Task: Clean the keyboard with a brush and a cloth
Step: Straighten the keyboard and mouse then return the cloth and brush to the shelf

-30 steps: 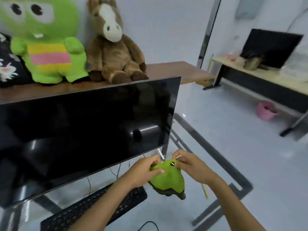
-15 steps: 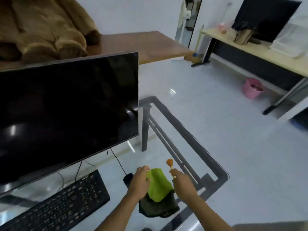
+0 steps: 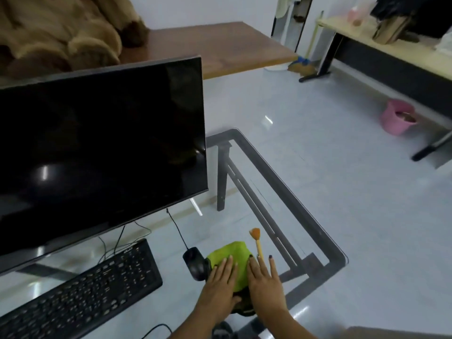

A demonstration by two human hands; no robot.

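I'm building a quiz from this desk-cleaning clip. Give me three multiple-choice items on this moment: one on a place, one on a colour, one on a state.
1. Where does the brush lie?
A. on the keyboard
B. on the glass desk, right of the cloth
C. on the floor by the pink bucket

2. What colour is the upper side of the cloth?
A. bright green
B. white
C. red

3. How are the two hands?
A. both clenched into fists
B. one holds the mouse
C. both flat on the cloth, fingers straight

Answers:
1 B: its orange bristles and handle lie just beyond the right hand, beside the cloth.
2 A: the fabric between the hands is lime green over a darker underside.
3 C: the left hand and the right hand lie palms down on the cloth; the mouse is ungripped.
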